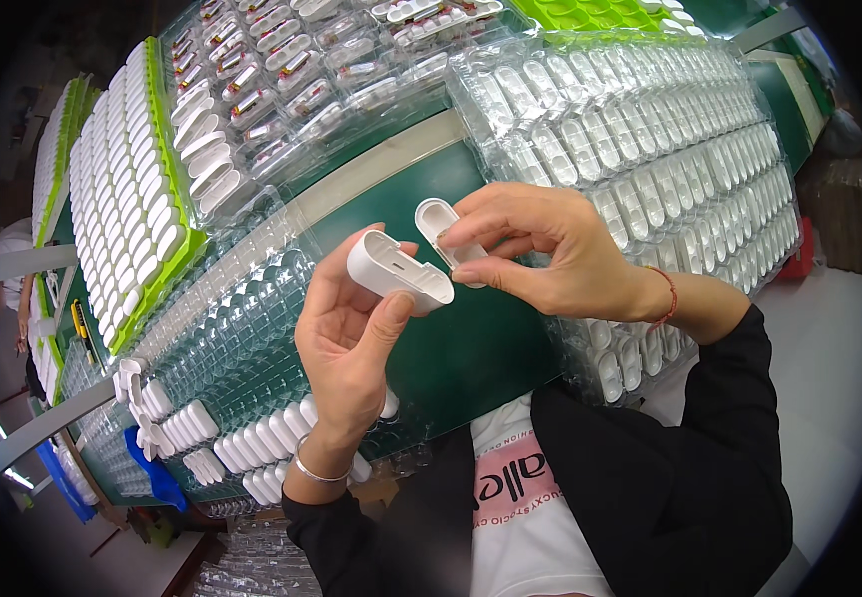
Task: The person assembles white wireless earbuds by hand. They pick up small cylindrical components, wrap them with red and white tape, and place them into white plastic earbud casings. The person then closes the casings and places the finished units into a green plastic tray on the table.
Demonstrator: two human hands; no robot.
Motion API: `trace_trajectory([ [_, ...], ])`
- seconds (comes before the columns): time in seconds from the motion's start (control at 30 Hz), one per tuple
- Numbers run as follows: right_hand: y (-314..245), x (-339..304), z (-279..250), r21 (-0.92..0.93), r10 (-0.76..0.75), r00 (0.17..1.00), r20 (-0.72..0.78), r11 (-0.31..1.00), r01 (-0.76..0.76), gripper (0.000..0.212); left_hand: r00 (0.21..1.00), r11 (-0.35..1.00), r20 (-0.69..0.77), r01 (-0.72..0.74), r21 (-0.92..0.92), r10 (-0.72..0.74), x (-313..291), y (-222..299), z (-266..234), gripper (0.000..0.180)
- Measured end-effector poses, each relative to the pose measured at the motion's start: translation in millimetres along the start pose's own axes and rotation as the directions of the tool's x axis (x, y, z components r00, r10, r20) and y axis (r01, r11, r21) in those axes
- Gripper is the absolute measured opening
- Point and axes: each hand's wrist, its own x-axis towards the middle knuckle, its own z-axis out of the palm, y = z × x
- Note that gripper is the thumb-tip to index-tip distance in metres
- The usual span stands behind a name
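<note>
Two hands work: left hand point(351, 333) fingers grip a white case point(399, 271); right hand point(550, 254) fingers pinch a white insert point(441, 227).

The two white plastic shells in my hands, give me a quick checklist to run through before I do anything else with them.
1. Left hand grips the larger white shell: ok.
2. Right hand pinches the smaller white shell: ok.
3. Shells apart, not yet joined: ok.
4. Larger shell's open side visible: ok.
5. Inside of shells free of defects: cannot tell.
6. Green mat bare below the hands: ok.
</note>
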Motion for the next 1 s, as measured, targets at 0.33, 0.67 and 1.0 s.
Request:
trace_trajectory([
  [0.33, 1.4, -0.1, -0.1, -0.014, -0.053, 0.999, -0.007, 0.998, 0.053, 0.024, 1.000, 1.000, -0.011, 0.005, -0.002, -0.005, -2.5, -0.1, 3.2, 0.058],
  [0.67, 1.5, -0.8, -0.4, -0.024, -0.033, 0.999, -0.004, 0.999, 0.033, 0.024, 0.999, 0.999, 0.019, -0.042, -0.004, 0.043, -2.8, -3.8, 0.0, 0.053],
  [1.0, 4.3, -1.8, 1.0, -0.003, -0.034, 0.999, -0.018, 0.999, 0.033, 0.025, 0.997, 0.999, 0.069, -0.017, -0.034, 0.019, -2.4, -6.5, -2.1, 0.051],
])
